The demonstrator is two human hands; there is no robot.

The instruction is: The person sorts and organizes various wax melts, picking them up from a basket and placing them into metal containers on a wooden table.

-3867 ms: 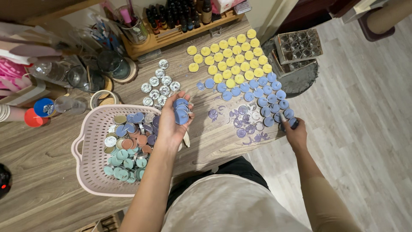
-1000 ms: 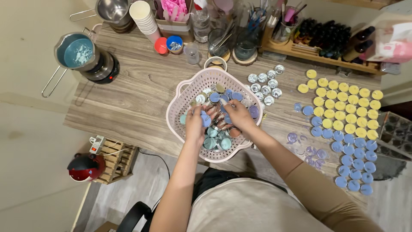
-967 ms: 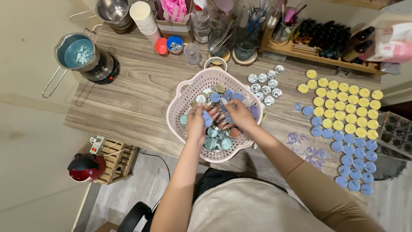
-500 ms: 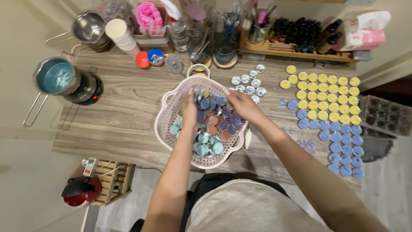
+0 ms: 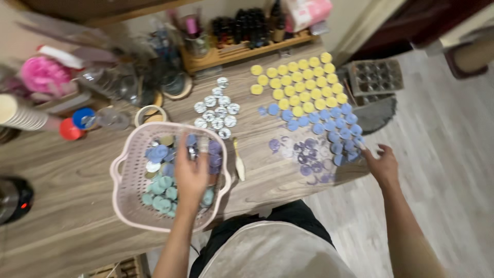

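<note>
A pink perforated basket (image 5: 128,203) sits on the wooden table, filled with small round tealight-like cups in blue, teal, purple and silver. My left hand (image 5: 191,172) hovers over the basket, fingers curled around a few small cups; the image is blurred. My right hand (image 5: 382,163) reaches to the table's right edge, beside the rows of blue cups (image 5: 329,128), fingers spread; whether it holds anything is hidden. Yellow cups (image 5: 298,82) lie in rows behind the blue ones. Purple cups (image 5: 303,154) lie in front.
A cluster of silver cups (image 5: 218,110) lies behind the basket. A small wooden spatula (image 5: 239,160) lies right of it. Jars, paper cups (image 5: 20,113), a rack of dark bottles (image 5: 247,31) line the back. A grey mould tray (image 5: 378,77) stands beyond the right edge.
My right hand has left the basket and swung out to the blue cups at the table's right edge. My left hand stays over the basket. The view has turned rightwards.
</note>
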